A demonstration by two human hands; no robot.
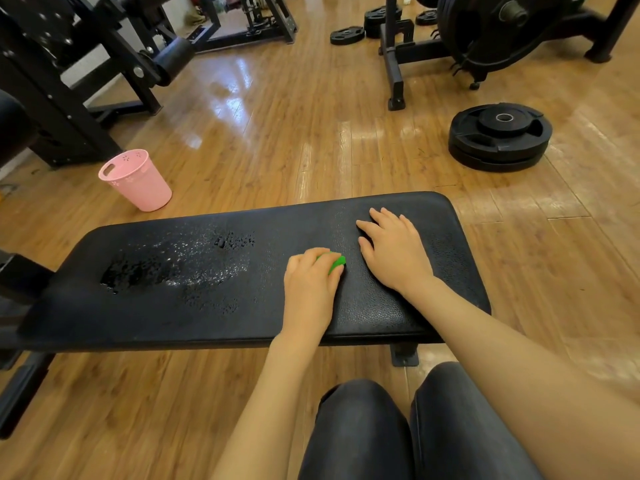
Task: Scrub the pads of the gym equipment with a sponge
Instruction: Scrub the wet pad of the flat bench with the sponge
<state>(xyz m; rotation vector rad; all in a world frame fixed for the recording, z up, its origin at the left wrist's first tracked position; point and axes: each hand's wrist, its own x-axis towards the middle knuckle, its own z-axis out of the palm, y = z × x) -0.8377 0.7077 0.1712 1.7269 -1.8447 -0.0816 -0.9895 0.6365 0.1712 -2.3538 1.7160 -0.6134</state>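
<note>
While the left hand (309,282) curls its fingers over the green sponge (336,263) and presses it onto the black bench pad (194,306), only a small corner of the sponge shows past the knuckles, toward the right. The left grip is clenched around the sponge, which sits near the middle of the pad, slightly right of centre. The right hand (393,249) lies flat just right of it, fingers spread and straight, grasping nothing, palm on the vinyl as a brace.

The sponge looks small, light and soft; it should squash easily under the palm, so holding it from above with fingers wrapped over the far edge seems a sound way to keep it from slipping out. Wet, it may turn slick, and a loose hold could let it skid.

The pad has a pebbled, leather-like skin, firm but cushioned, and likely gives a little under pressure. On its left half a wet patch (176,265) with beads of water glistens; that area will probably be slippery, while the right part under the hands appears dry or only lightly damp. The pad is fixed to a frame, so it needs no holding, only steadying of the body.

A pink bucket (136,181) stands on the wooden floor (294,133) beyond the pad's far left, and weight plates (500,136) lie far right.
</note>
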